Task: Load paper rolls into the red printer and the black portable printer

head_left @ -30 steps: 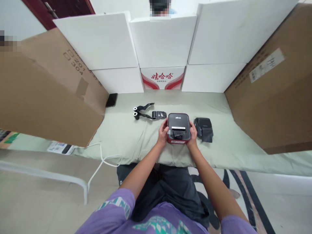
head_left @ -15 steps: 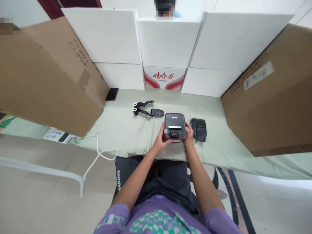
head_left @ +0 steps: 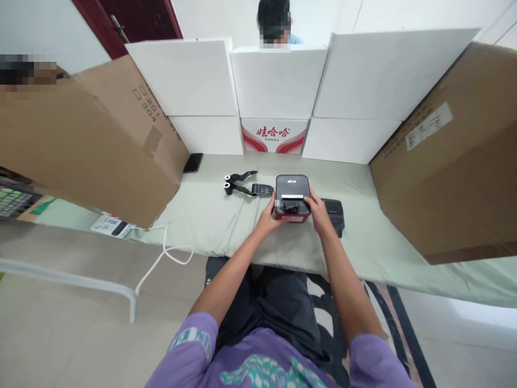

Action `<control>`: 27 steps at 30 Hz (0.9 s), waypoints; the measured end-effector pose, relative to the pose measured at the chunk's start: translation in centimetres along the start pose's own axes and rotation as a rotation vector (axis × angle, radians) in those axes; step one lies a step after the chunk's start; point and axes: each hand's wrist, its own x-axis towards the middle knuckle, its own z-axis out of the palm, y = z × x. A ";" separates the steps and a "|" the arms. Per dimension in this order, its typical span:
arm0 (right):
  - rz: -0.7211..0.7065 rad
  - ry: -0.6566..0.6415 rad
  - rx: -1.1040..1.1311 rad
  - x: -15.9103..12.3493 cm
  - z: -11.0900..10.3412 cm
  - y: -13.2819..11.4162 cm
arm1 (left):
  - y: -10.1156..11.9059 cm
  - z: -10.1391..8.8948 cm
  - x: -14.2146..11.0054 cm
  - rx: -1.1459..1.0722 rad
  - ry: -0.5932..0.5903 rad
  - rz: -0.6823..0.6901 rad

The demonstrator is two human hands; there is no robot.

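A boxy device with a black top and red sides, which looks like a label printer (head_left: pixel 291 186), stands on the cloth-covered surface in front of me. My left hand (head_left: pixel 266 220) grips its left side and lower front corner. My right hand (head_left: pixel 319 213) is closed at its right edge, fingertips reaching over the top beside a slot with a white strip and a dark piece. Just right of that hand lies a black piece (head_left: pixel 336 215), partly hidden by my wrist. To the left are two small rolls with black ribbon (head_left: pixel 238 184) unwound from them.
White boxes (head_left: pixel 278 81) form a wall at the back, with a person's head beyond. Large cardboard boxes stand left (head_left: pixel 100 145) and right (head_left: pixel 448 178). A phone (head_left: pixel 193 163) lies by the left box. A white cable (head_left: pixel 177 257) hangs over the front edge.
My right hand has moved from the printer's right side up onto its top edge, now covering part of the black piece. The view has tilted up slightly.
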 end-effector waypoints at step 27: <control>0.126 0.359 0.168 -0.4 -14.1 5.5 | -6.5 9.8 2.9 0.823 -0.536 0.124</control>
